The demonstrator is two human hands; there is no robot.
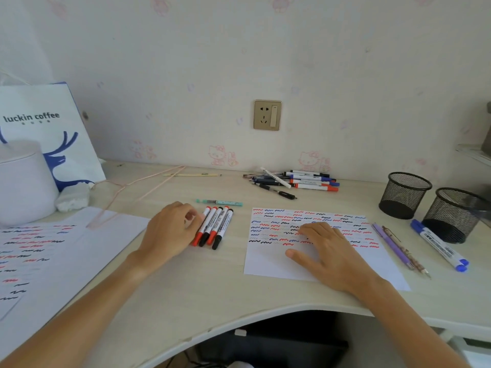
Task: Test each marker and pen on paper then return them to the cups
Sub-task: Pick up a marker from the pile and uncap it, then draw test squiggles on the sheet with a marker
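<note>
— Where are the markers?

— Four white-barrelled markers with red and black caps [215, 227] lie side by side on the pale wooden bench [186, 282], caps pointing toward me. My left hand [170, 232] rests just beside them, its fingers [190, 216] loosely curled against the nearest red-capped one; I can't tell whether they grip it.

— And your right?

— My right hand [329, 251] lies flat on the white sheet of paper covered in red, blue and black squiggles [268, 261], fingers spread and holding nothing.

— What else is out?

— A mint-green pen [219, 202] lies just beyond the four markers. Farther back, near the wall, sits a loose heap of mixed pens and markers [297, 179]. To the right of the sheet lie two purple pens [396, 248] and two blue-capped white markers [438, 247], next to two black wire-mesh cups [403, 195]. On my left a second scribbled sheet [39, 251] sits in front of a white paper bag with a blue deer print [53, 128].
</note>
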